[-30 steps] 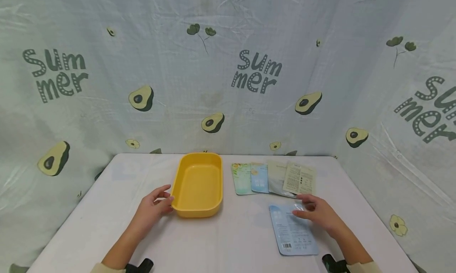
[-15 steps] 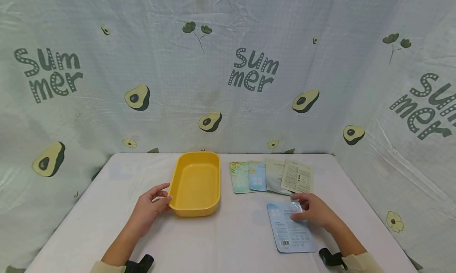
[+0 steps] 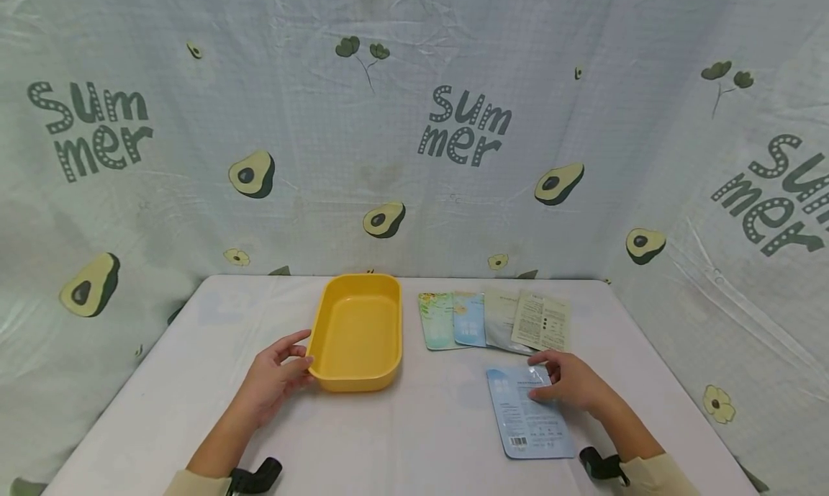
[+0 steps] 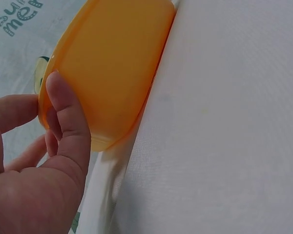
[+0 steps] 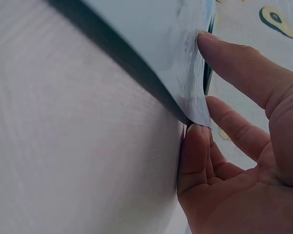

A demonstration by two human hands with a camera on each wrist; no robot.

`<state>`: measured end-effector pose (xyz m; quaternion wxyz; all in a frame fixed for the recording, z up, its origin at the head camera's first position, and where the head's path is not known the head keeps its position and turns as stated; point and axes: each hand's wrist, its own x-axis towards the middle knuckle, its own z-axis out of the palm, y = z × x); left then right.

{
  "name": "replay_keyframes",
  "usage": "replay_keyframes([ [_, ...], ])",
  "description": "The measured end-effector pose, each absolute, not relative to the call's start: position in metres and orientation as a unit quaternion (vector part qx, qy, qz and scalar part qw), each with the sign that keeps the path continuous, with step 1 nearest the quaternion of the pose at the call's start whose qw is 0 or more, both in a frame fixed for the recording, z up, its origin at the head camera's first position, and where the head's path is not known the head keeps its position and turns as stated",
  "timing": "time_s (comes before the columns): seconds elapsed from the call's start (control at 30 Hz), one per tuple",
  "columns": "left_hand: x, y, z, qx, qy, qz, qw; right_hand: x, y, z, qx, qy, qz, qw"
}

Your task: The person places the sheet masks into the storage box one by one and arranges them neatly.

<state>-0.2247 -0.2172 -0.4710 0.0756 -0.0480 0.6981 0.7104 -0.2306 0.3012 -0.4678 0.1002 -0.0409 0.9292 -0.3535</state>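
Observation:
At the left, a yellow plastic tray (image 3: 358, 330) stands flat on the table. My left hand (image 3: 275, 381) rests against its near left corner, fingertips and thumb touching the outside of the wall and rim, fingers loosely bent. On the right lies a light blue flat sachet (image 3: 527, 413) with printed text and a barcode. My right hand (image 3: 573, 384) pinches its far right part; in the right wrist view the thumb (image 5: 234, 58) lies on its face, with fingers at and under the bent edge (image 5: 200, 117). Part of the sachet is hidden by this hand.
Behind the blue sachet several flat packets overlap in a row: a green one (image 3: 439, 323), a blue one (image 3: 469, 319), a silver-grey one (image 3: 501, 323) and a cream one (image 3: 542, 322). The white table (image 3: 414, 438) ends at a printed curtain (image 3: 311, 136).
Both hands stay at the tray and the blue sachet, which lie where they were. The head view has shifted slightly.

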Motion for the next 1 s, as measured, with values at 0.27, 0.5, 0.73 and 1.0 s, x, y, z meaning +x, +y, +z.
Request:
replay_keyframes([
  [0.27, -0.2254, -0.2151, -0.47, -0.053, 0.691, 0.715, 0.088, -0.2282, 0.2983, -0.4655, -0.046, 0.929, -0.346, 0.126],
  [0.5, -0.226, -0.2152, -0.4708, -0.055, 0.685, 0.721, 0.095, -0.2267, 0.2983, -0.4683, -0.042, 0.93, -0.341, 0.13],
  [0.73, -0.2257, -0.2158, -0.4707, -0.052, 0.685, 0.72, 0.096, -0.227, 0.2973, -0.4667, -0.044, 0.932, -0.336, 0.129],
  [1.0, -0.2265, -0.217, -0.4683, -0.053, 0.689, 0.717, 0.095, -0.2268, 0.2956, -0.4621, -0.043, 0.929, -0.345, 0.125],
])
